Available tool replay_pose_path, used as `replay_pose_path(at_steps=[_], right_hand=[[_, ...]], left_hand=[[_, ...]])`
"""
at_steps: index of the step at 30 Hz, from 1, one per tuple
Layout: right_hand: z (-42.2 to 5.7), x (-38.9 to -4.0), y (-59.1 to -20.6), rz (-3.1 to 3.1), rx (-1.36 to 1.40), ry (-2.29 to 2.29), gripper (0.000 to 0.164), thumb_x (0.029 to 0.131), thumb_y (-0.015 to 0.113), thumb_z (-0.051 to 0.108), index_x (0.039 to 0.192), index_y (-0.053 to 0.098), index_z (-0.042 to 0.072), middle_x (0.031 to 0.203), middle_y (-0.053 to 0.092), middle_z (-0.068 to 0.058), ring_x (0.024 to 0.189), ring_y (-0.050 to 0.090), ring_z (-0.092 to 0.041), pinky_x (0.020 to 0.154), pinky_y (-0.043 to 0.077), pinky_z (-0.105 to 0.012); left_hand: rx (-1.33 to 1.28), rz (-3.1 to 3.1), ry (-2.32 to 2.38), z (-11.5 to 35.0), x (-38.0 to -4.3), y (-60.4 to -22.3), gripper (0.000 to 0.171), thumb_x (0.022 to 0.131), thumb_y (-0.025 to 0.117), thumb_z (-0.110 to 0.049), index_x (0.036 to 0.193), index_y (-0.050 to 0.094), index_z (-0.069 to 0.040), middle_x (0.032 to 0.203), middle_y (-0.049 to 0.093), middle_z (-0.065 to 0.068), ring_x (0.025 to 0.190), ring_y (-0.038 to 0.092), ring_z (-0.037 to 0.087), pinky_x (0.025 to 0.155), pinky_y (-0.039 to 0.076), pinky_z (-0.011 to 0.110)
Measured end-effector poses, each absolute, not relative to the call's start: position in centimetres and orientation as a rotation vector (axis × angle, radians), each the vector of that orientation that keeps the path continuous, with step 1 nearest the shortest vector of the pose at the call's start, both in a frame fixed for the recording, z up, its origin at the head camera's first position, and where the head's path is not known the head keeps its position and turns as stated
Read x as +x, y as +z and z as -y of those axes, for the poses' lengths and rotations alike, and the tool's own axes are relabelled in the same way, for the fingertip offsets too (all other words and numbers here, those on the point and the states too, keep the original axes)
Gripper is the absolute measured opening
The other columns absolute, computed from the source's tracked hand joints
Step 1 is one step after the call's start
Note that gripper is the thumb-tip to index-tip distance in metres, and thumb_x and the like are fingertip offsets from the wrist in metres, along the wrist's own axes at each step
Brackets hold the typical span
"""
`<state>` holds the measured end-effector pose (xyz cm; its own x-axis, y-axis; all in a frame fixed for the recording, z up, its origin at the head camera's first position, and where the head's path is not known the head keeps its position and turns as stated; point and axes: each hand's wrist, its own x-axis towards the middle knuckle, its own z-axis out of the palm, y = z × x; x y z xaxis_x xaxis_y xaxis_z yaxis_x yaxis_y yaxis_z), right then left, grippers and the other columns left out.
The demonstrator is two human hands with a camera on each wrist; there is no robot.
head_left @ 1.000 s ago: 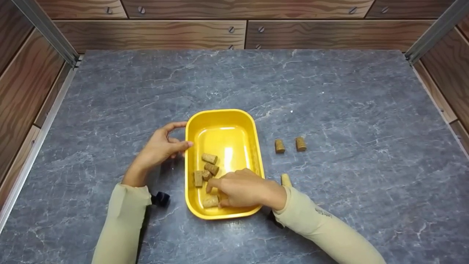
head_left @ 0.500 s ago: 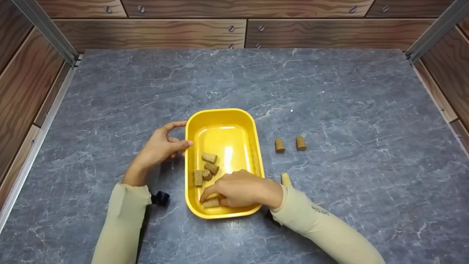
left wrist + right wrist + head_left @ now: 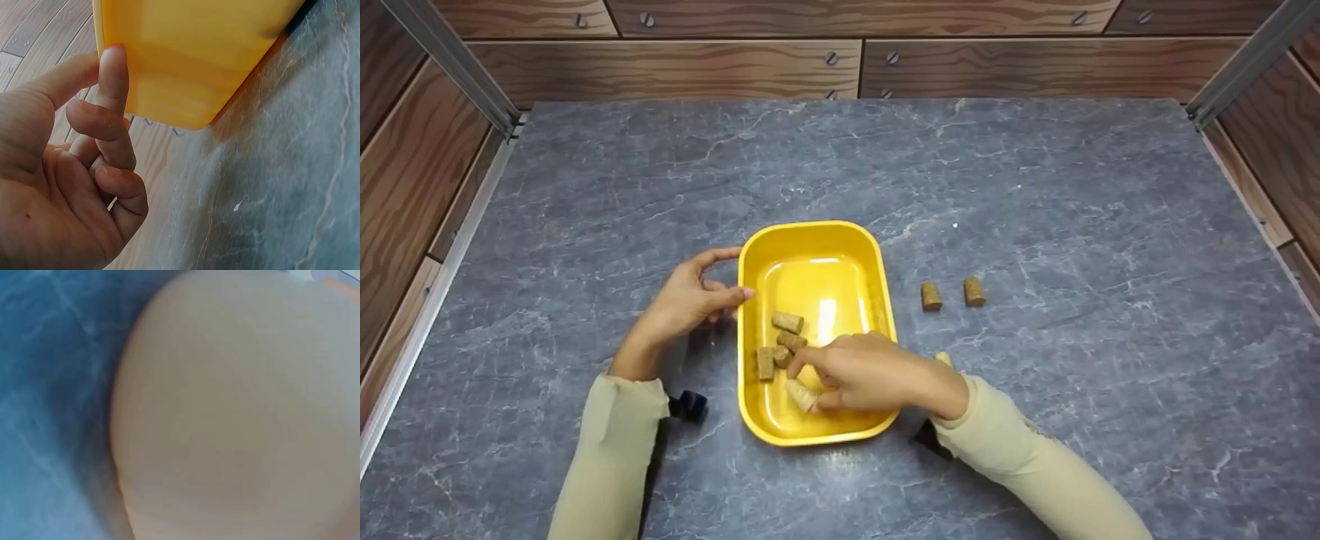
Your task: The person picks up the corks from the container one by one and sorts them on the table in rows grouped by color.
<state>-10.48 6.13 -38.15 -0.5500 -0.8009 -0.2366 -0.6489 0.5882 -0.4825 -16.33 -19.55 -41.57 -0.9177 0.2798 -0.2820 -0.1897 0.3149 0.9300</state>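
Observation:
In the head view a yellow plastic tray [image 3: 746, 420] stands on the table. My left hand [image 3: 684, 304] grips its left wall, thumb over the rim and the other fingers outside. The left wrist view has the left hand [image 3: 84, 152] pinching the tray's edge [image 3: 169, 73], its lower fingers loosely curled. Inside the tray, my right hand [image 3: 870, 373] pinches a pale cork [image 3: 801, 395] by its ends, between thumb and index finger. Just beyond those fingers lie several corks, among them a light one [image 3: 787, 322] and one at the left wall [image 3: 765, 363].
Right of the tray, two brown corks [image 3: 931, 296] stand on the grey marbled table [image 3: 1072, 225]. Another pale cork [image 3: 943, 359] is partly hidden behind the right wrist. Wood-patterned panels [image 3: 675, 71] border the table. A blurred pale shape [image 3: 236, 405] fills most of the right wrist view.
My right hand first reached down to the pale cork near the tray's front end. Now it has the cork pinched, turned and shifted slightly up the tray. The left hand has stayed put.

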Motion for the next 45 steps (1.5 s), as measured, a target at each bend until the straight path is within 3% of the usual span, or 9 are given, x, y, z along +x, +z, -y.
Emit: replay_pose_path(at_steps=[11, 18, 26, 39, 45], right_hand=[[-9.3, -10.1, -37.4, -2.453, -1.1, -0.843, 0.038, 0.081, 0.078, 0.03, 0.113, 0.063, 0.018, 0.065, 0.041, 0.01, 0.056, 0.034, 0.0, 0.058, 0.031, -0.017], [-11.8, -9.6, -36.6, -2.457, -1.149, -1.118, 0.04, 0.077, 0.08, 0.026, 0.111, 0.064, 0.011, 0.063, 0.043, 0.005, 0.058, 0.034, 0.001, 0.054, 0.035, -0.016], [-16.5, -9.5, -35.2, -2.318, -1.299, -1.517, 0.047, 0.072, 0.08, 0.003, 0.115, 0.062, 0.003, 0.061, 0.037, -0.002, 0.053, 0.03, -0.005, 0.045, 0.03, -0.018], [-22.6, -8.6, -34.8, -2.527, -1.015, -1.393, 0.049, 0.073, 0.077, -0.004, 0.119, 0.061, 0.005, 0.061, 0.037, 0.0, 0.052, 0.032, -0.005, 0.043, 0.03, -0.022], [-24.3, -8.3, -35.7, -2.63, -0.796, -1.218, 0.044, 0.078, 0.077, 0.006, 0.118, 0.061, 0.012, 0.064, 0.039, 0.008, 0.053, 0.032, 0.002, 0.044, 0.032, -0.022]], left_hand=[[0.082, -2.21, 1.606, 19.6, -16.2, -41.6, 0.066, 0.087, 0.072, -0.019, 0.144, 0.039, -0.009, 0.061, 0.062, 0.0, 0.047, 0.043, 0.009, 0.049, 0.039, 0.024], [0.082, -2.201, 1.609, 19.5, -16.3, -41.6, 0.066, 0.087, 0.072, -0.019, 0.144, 0.039, -0.009, 0.06, 0.062, 0.0, 0.047, 0.044, 0.01, 0.05, 0.04, 0.024], [0.088, -2.208, 1.628, 19.5, -16.4, -41.6, 0.065, 0.087, 0.072, -0.018, 0.143, 0.04, -0.009, 0.06, 0.061, 0.0, 0.046, 0.043, 0.009, 0.048, 0.039, 0.023], [0.08, -2.212, 1.631, 19.6, -16.3, -41.9, 0.064, 0.087, 0.072, -0.018, 0.142, 0.042, -0.009, 0.059, 0.061, 0.001, 0.046, 0.043, 0.01, 0.048, 0.039, 0.023], [0.066, -2.218, 1.618, 19.6, -16.4, -41.8, 0.065, 0.087, 0.072, -0.018, 0.143, 0.041, -0.009, 0.06, 0.062, 0.0, 0.047, 0.044, 0.009, 0.05, 0.04, 0.023]])
